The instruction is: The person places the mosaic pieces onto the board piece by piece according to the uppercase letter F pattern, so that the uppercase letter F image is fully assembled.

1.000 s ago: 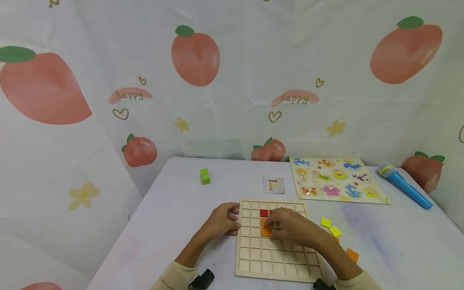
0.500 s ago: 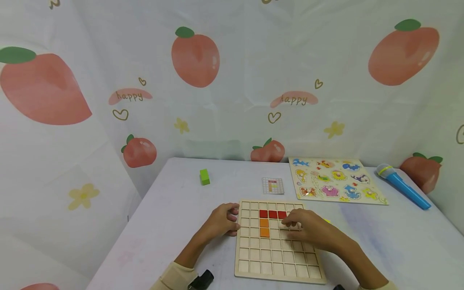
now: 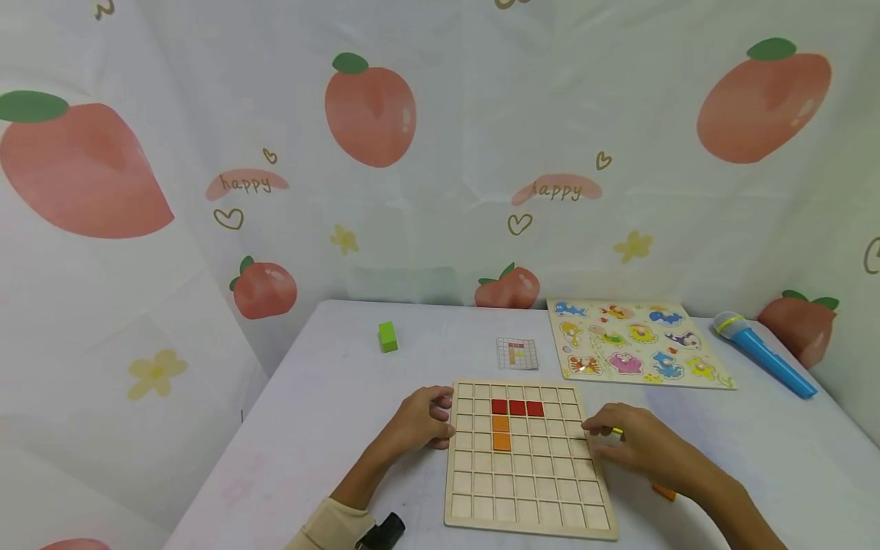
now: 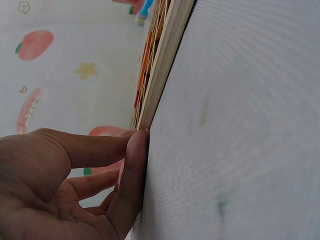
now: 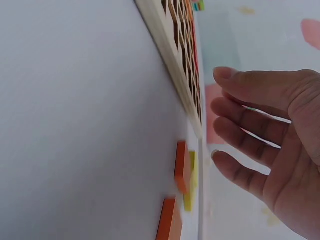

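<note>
A wooden grid board [image 3: 543,489] lies on the table, with red tiles [image 3: 517,408] in a row and two orange tiles [image 3: 501,432] below the left one. My left hand [image 3: 418,416] holds the board's left edge; in the left wrist view its fingertips [image 4: 136,145] meet right at that edge. Just beyond the right edge hovers my right hand [image 3: 635,437], fingers loosely bent and nothing between them in the right wrist view. Past it on the table there, loose orange tiles [image 5: 182,165] and a yellow tile [image 5: 188,197] lie, mostly hidden by the hand in the head view.
Behind the board lies a small pattern card [image 3: 518,354]. An animal puzzle board [image 3: 635,336] and a blue toy microphone [image 3: 770,355] occupy the back right. Green blocks [image 3: 388,337] sit at the back left. A printed cloth [image 3: 426,229] hangs behind the table.
My right hand has moved right, from over the red and orange tiles to beyond the board's right edge, uncovering the red row. My left hand has stayed at the left edge.
</note>
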Demonstrator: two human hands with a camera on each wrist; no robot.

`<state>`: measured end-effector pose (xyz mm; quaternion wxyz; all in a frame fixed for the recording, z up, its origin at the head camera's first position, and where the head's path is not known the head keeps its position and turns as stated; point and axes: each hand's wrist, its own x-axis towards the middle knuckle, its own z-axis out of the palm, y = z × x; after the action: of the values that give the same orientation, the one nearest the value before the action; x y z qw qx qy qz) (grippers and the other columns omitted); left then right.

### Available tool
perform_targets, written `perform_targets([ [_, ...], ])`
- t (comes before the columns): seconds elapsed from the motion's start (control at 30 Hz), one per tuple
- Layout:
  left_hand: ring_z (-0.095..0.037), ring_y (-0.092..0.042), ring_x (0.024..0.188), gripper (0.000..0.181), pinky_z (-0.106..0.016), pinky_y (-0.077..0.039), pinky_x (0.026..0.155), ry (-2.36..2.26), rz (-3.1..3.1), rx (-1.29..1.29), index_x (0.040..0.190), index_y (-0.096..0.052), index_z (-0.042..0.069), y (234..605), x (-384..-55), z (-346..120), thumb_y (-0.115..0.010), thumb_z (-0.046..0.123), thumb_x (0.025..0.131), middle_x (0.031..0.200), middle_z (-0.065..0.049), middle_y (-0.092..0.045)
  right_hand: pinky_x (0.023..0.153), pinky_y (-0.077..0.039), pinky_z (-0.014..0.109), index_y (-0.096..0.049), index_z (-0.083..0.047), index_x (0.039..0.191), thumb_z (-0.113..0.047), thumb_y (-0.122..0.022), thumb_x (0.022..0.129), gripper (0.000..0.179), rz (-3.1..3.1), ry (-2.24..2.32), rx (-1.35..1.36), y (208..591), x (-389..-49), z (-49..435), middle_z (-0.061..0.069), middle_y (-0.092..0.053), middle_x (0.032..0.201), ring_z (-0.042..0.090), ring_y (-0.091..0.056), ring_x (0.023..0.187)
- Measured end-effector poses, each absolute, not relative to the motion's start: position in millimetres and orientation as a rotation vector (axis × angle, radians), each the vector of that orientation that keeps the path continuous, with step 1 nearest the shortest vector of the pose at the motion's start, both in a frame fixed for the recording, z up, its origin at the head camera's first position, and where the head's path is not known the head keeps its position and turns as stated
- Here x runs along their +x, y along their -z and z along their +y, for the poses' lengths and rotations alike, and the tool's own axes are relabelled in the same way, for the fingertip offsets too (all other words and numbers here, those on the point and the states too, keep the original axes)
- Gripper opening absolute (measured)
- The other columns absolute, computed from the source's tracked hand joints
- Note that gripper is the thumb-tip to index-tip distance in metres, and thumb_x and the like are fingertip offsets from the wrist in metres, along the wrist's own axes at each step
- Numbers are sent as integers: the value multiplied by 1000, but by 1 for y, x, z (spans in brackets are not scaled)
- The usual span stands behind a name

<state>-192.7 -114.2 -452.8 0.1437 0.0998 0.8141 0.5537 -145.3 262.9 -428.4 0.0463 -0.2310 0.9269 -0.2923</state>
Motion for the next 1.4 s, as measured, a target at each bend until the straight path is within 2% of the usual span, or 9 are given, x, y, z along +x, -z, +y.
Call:
perform_targets([
  [0.2, -23, -62, 100, 68, -34, -68, 66, -1601, 2350, 290, 146, -55, -7, 453, -193, -114, -77, -12, 83, 124, -16, -60, 77, -58, 23, -78, -11, 116, -28, -84, 90, 31, 2812, 888, -608, 431, -139, 282, -12, -70, 104, 2, -61, 92],
  [0.43, -24, -62, 100, 68, -34, -68, 66, -1591, 2365, 278, 146, -55, -7, 453, -192, -114, -77, -12, 83, 124, -16, -61, 70, -56, 20, -77, -9, 119, -28, -84, 91, 34, 2766, 925, -447, 430, -132, 300, -6, -71, 108, 1, -60, 92],
  [0.7, -24, -63, 103, 69, -34, -69, 68, -1625, 2326, 262, 148, -54, -6, 455, -193, -114, -78, -12, 83, 126, -16, -60, 71, -53, 21, -76, -7, 122, -28, -87, 86, 43, 2766, 838, -209, 427, -131, 311, -5, -72, 108, 15, -61, 97],
  [0.9, -23, -62, 103, 69, -33, -68, 68, -1636, 2309, 263, 148, -54, -6, 457, -195, -115, -77, -12, 83, 127, -16, -60, 73, -55, 25, -76, -5, 123, -26, -89, 83, 47, 2751, 811, -139, 425, -130, 319, -3, -75, 109, 19, -62, 101],
  [1.17, -23, -63, 103, 69, -32, -68, 69, -1628, 2314, 266, 148, -54, -6, 458, -196, -115, -77, -12, 84, 126, -16, -60, 74, -51, 28, -75, -5, 125, -24, -89, 81, 50, 2697, 814, -144, 429, -127, 330, 0, -74, 113, 20, -60, 102],
  [1.4, -22, -63, 102, 69, -32, -68, 68, -1626, 2316, 261, 148, -55, -5, 458, -196, -115, -78, -12, 83, 125, -15, -60, 83, -56, 38, -76, -9, 121, -17, -92, 77, 48, 2617, 799, -55, 432, -125, 328, -2, -66, 103, 20, -55, 98],
])
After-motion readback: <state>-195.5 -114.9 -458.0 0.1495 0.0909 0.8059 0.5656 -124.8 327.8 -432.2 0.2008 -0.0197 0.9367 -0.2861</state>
